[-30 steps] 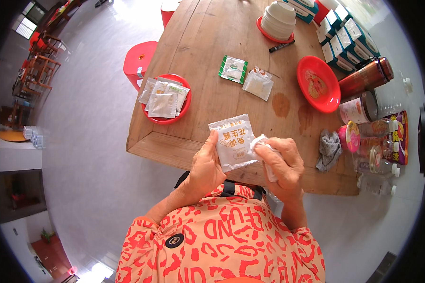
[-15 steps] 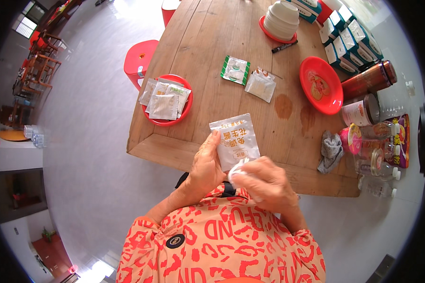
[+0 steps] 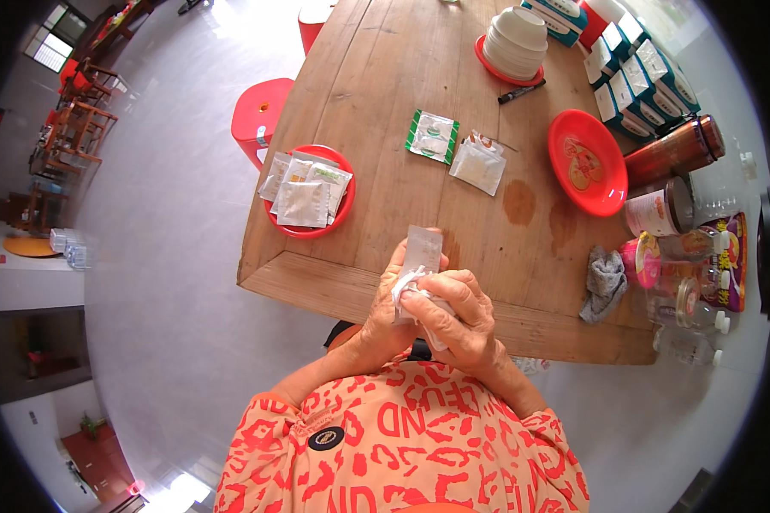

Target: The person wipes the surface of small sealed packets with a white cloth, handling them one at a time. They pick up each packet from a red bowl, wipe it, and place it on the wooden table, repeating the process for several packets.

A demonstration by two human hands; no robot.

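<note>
My left hand (image 3: 378,327) is closed round a silver-white sachet (image 3: 423,246), which stands edge-up over the table's near edge. A crumpled white tissue (image 3: 407,285) is pinched in my right hand (image 3: 460,318) and pressed against the sachet's lower part. The sachet's lower end is hidden behind the tissue and fingers. To the left, several similar sachets (image 3: 303,203) lie in a red plastic dish (image 3: 349,205). Beyond my hands, a green-edged sachet (image 3: 433,135) and a whitish sachet (image 3: 477,168) lie flat on the wooden table (image 3: 385,171).
A red oval plate (image 3: 607,184) sits at right, beside a grey cloth (image 3: 605,282), a copper-coloured flask (image 3: 676,150) and clear plastic bottles (image 3: 689,346). Stacked white bowls (image 3: 515,47), a black marker (image 3: 520,91) and tissue boxes (image 3: 659,77) are farther back. A red stool (image 3: 261,111) stands left.
The sachet, earlier with its printed front showing, is now turned narrower with a plain face showing. My right hand with the tissue has moved left onto it. The view shifted slightly.
</note>
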